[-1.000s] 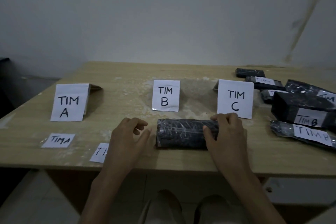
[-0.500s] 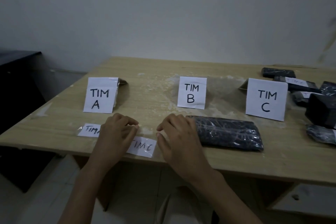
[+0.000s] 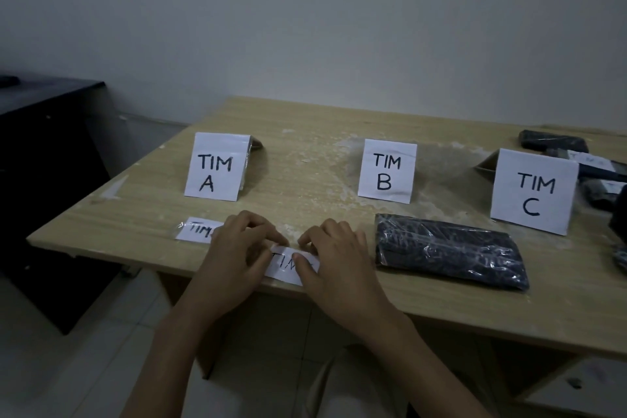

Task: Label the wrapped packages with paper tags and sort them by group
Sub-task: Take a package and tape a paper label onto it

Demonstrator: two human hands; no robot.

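The paper tag (image 3: 285,263) is sitting right at the front edge of the bench (image 3: 305,153), just left of the unlabelled wrapped package (image 3: 448,253), and it's being worked from both ends. The left hand (image 3: 237,258) is curled onto its left end, and the thumb and forefinger of the right hand (image 3: 334,261) are closed on its right end. So each grip is narrow and on the tag, with nothing else held. Whether the tag is actually lifted off the wood can't be told. There looks to be clear film around the paper, so probably one corner should be raised first and the tag kept flat, otherwise the film could get folded onto itself. The letter should be checked before anything gets stuck down, then the tag laid on the flat top of the package and smoothed from the middle outward. As for writing, "TIM" can be read on the tag, but the last letter is covered by the right thumb. A second tag (image 3: 196,231) near the left hand also shows "TIM", with the rest hidden. Further back, three standing signs can be read clearly: "TIM A" (image 3: 217,166), "TIM B" (image 3: 386,171) and "TIM C" (image 3: 534,192). More packages (image 3: 553,141) are piled at the far right, and white labels can be seen on some, but they're too blurred to read.
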